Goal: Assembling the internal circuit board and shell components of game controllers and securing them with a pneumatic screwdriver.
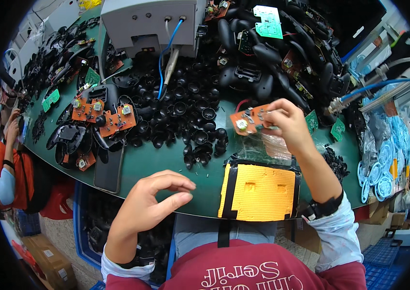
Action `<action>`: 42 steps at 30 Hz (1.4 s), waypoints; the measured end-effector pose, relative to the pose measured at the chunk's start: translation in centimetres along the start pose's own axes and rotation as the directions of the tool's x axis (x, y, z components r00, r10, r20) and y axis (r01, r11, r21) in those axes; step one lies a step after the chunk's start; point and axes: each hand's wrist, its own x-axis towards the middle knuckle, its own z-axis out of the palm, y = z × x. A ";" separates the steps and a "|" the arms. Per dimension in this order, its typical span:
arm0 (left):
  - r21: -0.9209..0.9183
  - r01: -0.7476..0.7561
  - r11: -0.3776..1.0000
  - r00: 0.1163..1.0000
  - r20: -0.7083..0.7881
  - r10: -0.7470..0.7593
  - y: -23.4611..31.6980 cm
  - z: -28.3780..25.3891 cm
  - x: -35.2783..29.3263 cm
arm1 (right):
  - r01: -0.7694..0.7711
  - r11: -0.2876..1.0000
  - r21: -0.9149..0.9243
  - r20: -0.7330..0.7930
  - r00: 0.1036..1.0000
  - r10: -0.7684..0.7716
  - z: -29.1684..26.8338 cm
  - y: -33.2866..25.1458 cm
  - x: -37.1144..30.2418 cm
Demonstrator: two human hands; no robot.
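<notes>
My right hand (284, 126) grips an orange circuit board (245, 122) by its right end, above the green table. On the board I see a pale joystick module and a red wire at its top edge. Below that hand lies a yellow textured pad (259, 193) edged with black tape, with two small slots in it. My left hand (154, 200) hovers at the table's front edge, left of the pad, its fingers apart and nothing in them. Beyond it spreads a heap of small black joystick caps (200, 137).
A grey machine (149, 24) with blue and white cables stands at the back. Game controller shells (246, 79) with boards pile up behind right. More controllers with orange boards (118, 121) sit left, beside a phone (108, 169). A blue crate (86, 241) is below. Another person (9, 169) works at far left.
</notes>
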 end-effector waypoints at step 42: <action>-0.472 0.081 0.878 0.996 0.069 -0.055 2.0 13.7 5.3 | 0.550 0.353 -0.757 0.283 0.763 -0.582 -5.8 0.3 -14.3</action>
